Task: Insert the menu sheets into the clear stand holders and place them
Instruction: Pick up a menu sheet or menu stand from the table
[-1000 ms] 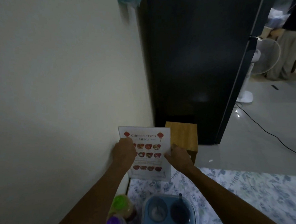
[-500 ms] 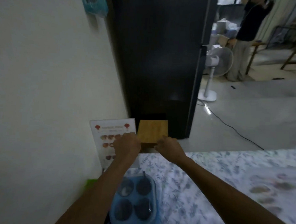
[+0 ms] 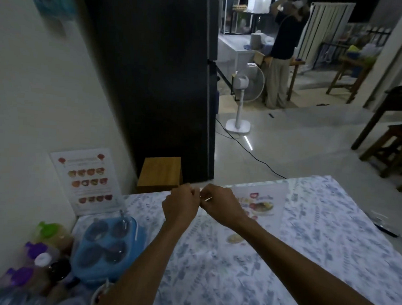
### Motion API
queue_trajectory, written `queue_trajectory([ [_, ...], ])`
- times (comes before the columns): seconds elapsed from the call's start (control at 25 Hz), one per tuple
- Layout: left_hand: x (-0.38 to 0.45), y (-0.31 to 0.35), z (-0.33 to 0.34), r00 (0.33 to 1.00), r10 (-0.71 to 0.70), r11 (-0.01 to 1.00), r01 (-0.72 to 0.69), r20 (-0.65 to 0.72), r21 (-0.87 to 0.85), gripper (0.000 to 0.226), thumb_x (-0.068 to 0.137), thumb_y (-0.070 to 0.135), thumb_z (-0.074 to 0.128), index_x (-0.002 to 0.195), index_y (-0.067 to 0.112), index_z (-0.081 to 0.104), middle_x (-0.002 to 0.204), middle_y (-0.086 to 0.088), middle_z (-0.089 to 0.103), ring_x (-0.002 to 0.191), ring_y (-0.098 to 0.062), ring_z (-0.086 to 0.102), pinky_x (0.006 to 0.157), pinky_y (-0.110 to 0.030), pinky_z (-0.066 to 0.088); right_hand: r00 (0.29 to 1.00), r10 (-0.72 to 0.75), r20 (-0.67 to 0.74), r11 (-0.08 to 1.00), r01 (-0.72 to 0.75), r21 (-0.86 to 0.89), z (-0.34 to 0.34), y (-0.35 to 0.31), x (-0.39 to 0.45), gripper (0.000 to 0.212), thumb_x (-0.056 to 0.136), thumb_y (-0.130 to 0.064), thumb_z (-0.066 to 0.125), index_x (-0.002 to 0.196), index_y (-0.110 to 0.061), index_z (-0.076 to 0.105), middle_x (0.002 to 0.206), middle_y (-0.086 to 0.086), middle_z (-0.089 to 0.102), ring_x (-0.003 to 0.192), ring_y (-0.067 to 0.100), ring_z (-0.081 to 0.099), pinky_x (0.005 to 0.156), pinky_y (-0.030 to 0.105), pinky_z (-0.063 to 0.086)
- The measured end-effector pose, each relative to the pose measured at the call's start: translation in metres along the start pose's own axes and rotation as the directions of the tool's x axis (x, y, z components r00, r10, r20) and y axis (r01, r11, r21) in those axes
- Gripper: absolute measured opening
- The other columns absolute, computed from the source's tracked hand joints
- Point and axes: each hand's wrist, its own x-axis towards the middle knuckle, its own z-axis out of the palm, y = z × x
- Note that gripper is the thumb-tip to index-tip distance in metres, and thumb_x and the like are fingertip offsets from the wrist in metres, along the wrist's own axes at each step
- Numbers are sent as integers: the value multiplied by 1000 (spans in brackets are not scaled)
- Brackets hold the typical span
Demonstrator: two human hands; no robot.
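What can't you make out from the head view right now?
- Whatever the left hand and right hand pinch: too small, covered by curled fingers.
- Second menu on the table: its near left part is behind the right hand; print blurred.
- Standing menu by the wall: text too small; the clear holder itself is indistinct.
- Bottles: cut off by the bottom-left edge, dim.

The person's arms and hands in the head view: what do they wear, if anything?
Both forearms are bare as far as the picture shows them: no sleeve reaches into view. The left hand and the right hand wear no gloves. I see no watch, bracelet or ring on either wrist or hand, though the picture is dim and somewhat blurred, so a thin ring could be missed.
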Motion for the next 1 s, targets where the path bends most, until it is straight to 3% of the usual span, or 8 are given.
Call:
queue_trajectory([
  [0.16,-32,30,44,969,19,900,91,247,-426,64,85,75,38,121,25,53,113,8,63,99,-15,61,89,-35,52,974,-13,-227,999,23,44,-63,53,-47,5,92,-23,66,92,-19,68,84,-5,73,71,3,68,63,16,53],
  [0.24,-48,37,60,960,21,855,127,278,-503,59,82,71,53,121,27,51,113,9,63,97,-12,61,84,-31,53,919,155,-362,984,-112,138,-80,96,-68,6,91,-26,66,94,-22,61,85,-11,67,68,-2,66,58,17,56],
  [0.28,-52,37,68,958,24,857,128,286,-500,57,81,63,62,123,25,50,114,8,63,96,-12,61,81,-29,52,880,271,-391,961,-224,163,-83,120,-76,17,89,-30,68,100,-24,57,94,-10,65,75,1,67,62,25,59],
  [0.36,-56,30,83,950,10,878,141,311,-458,54,82,43,73,124,18,50,116,2,64,97,-16,61,78,-28,49,839,446,-314,894,-435,108,-77,165,-86,48,83,-38,72,121,-23,47,120,0,60,98,17,65,75,39,58],
  [0.48,-57,19,101,939,-56,912,187,340,-366,39,87,28,70,119,12,54,120,-7,66,103,-24,64,82,-34,52,877,479,-33,870,-470,147,-57,200,-90,69,83,-36,73,140,-18,38,135,7,59,116,26,62,88,40,54],
  [0.56,-59,12,112,934,-79,916,205,347,-344,33,89,23,67,118,10,57,119,-10,67,103,-26,65,85,-39,55,898,439,8,879,-431,205,-47,208,-91,57,89,-34,68,137,-18,42,131,7,64,112,25,65,88,38,55],
  [0.8,-48,17,132,971,-52,922,136,232,-363,30,92,35,62,113,14,62,112,-6,71,95,-24,67,77,-37,55,889,437,-141,897,-417,146,-44,225,-81,15,100,-29,52,111,-19,54,113,4,72,83,16,67,54,18,45],
  [1.0,-25,72,147,971,61,912,39,231,-408,27,93,35,62,110,14,62,108,-3,70,85,-17,61,72,-32,52,871,431,-238,902,-410,133,-84,260,-70,13,100,-33,52,106,-21,54,114,5,72,91,23,72,67,37,60],
])
